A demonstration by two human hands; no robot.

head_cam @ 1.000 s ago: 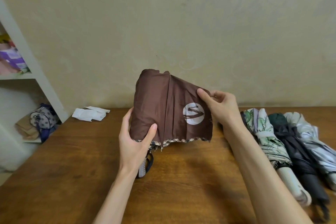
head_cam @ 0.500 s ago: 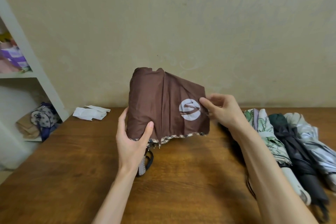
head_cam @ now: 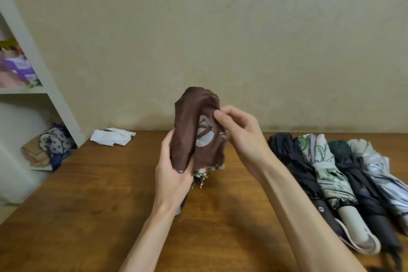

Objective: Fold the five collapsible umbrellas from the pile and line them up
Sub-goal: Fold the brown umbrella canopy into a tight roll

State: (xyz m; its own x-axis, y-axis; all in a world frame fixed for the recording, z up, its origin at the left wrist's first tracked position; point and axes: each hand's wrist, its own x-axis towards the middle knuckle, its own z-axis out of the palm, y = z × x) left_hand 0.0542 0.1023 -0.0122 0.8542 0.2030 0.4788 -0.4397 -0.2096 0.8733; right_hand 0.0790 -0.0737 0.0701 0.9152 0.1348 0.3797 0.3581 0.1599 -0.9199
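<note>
both hands (head_cam: 174, 174) gripping brown umbrella (head_cam: 189, 130)

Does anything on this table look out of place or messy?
Only the crumpled white paper at the table's far left, apart from the work. The four folded umbrellas on the right lie side by side; nothing looks spilled or damaged.

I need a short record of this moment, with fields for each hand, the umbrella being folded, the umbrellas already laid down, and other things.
left hand: grips the lower part of the brown umbrella
right hand: pinches its fabric beside the white logo
brown umbrella: held upright above the table, canopy partly gathered
row at right: black umbrella, floral umbrella, dark green umbrella, silvery umbrella, side by side
other: white sheet on the table near the wall
</note>
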